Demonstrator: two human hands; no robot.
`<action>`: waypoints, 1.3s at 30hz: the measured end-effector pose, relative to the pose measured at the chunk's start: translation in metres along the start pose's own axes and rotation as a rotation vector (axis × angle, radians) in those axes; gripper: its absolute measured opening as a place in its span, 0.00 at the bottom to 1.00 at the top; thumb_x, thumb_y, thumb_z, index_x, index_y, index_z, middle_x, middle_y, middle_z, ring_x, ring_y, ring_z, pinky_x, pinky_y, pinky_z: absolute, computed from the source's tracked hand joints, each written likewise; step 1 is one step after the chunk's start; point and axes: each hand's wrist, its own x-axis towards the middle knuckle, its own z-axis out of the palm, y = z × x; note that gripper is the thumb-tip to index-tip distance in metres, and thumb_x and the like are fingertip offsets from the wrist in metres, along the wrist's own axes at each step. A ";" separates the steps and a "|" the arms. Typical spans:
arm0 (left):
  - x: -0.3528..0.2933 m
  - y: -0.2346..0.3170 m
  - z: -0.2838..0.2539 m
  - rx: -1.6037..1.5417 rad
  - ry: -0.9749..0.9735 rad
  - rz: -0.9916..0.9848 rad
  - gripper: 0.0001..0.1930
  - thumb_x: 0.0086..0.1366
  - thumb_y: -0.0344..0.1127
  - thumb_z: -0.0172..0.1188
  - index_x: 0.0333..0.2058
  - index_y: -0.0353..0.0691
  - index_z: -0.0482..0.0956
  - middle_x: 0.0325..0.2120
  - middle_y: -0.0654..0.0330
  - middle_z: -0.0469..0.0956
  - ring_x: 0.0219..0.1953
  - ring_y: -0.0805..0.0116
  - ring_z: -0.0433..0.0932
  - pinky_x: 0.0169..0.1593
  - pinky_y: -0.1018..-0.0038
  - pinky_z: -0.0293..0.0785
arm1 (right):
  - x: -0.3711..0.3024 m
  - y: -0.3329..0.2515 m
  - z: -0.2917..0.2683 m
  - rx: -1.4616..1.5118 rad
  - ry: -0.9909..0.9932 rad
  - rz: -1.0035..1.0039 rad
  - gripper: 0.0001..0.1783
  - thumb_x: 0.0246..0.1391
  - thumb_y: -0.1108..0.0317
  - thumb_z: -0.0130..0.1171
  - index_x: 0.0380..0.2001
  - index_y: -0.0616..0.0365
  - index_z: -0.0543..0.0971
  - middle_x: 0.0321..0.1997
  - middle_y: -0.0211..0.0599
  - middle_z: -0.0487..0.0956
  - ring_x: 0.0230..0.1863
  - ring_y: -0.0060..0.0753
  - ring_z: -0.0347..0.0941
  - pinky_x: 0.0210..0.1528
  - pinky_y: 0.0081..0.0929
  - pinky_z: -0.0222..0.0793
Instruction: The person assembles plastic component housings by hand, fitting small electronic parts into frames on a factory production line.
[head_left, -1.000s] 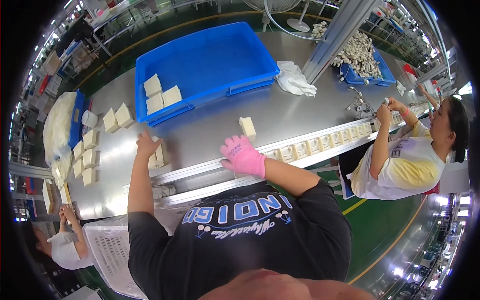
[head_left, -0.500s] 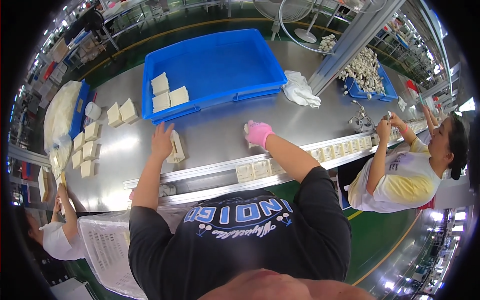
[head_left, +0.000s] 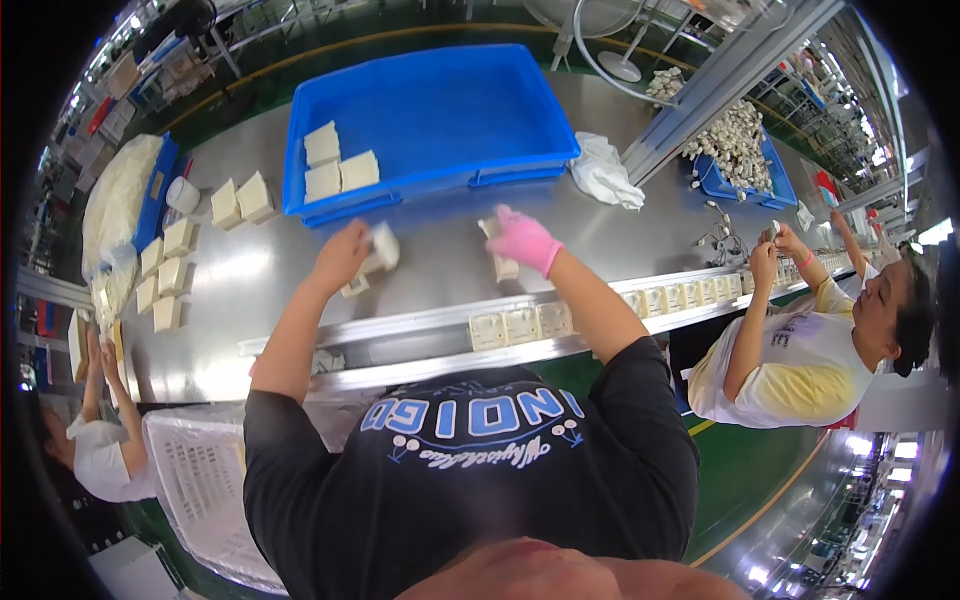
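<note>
My bare left hand (head_left: 343, 256) is closed at the edge of a cream plastic piece (head_left: 384, 245), smeared by motion, just in front of the blue tray (head_left: 440, 185). Another cream piece (head_left: 355, 287) lies on the metal table below that hand. To the right, my right hand (head_left: 526, 242) wears a pink glove and its fingers close round an upright cream plastic block (head_left: 503, 266); the glove hides part of it. Inside the tray, small stacks of cream square pieces (head_left: 341, 172) stand in the near left corner.
Several cream stacks (head_left: 175, 275) stand on the table's left, beside a white cup (head_left: 182, 196). A rail channel holding square cream frames (head_left: 522, 325) runs along the near edge. A white cloth (head_left: 604, 172) lies right of the tray. Co-workers sit at both sides, one at right (head_left: 800, 350).
My left hand has gone from spread fingers beside the cream block to a closed grip, with a piece swinging up to the right. My right hand has moved slightly nearer and more of its block shows.
</note>
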 end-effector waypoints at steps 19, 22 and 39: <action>-0.013 0.100 0.091 -1.206 -0.019 0.095 0.17 0.65 0.47 0.35 0.42 0.39 0.58 0.35 0.57 0.67 0.32 0.71 0.72 0.25 0.79 0.74 | -0.057 -0.092 -0.004 0.675 0.346 -0.161 0.23 0.47 0.66 0.50 0.46 0.60 0.59 0.29 0.46 0.74 0.29 0.45 0.73 0.30 0.33 0.67; -0.012 0.096 0.096 -1.144 -0.063 0.157 0.20 0.65 0.48 0.34 0.49 0.43 0.58 0.39 0.61 0.67 0.41 0.74 0.68 0.36 0.78 0.70 | -0.062 -0.090 -0.007 0.469 0.335 -0.129 0.24 0.47 0.66 0.50 0.48 0.59 0.58 0.34 0.49 0.73 0.29 0.48 0.72 0.29 0.36 0.67; 0.006 0.079 0.100 -1.315 -0.154 0.116 0.21 0.66 0.42 0.35 0.55 0.41 0.50 0.49 0.57 0.61 0.51 0.65 0.62 0.54 0.70 0.58 | -0.063 -0.085 -0.007 0.185 0.316 -0.160 0.23 0.47 0.63 0.46 0.46 0.61 0.59 0.26 0.49 0.74 0.31 0.49 0.71 0.32 0.39 0.66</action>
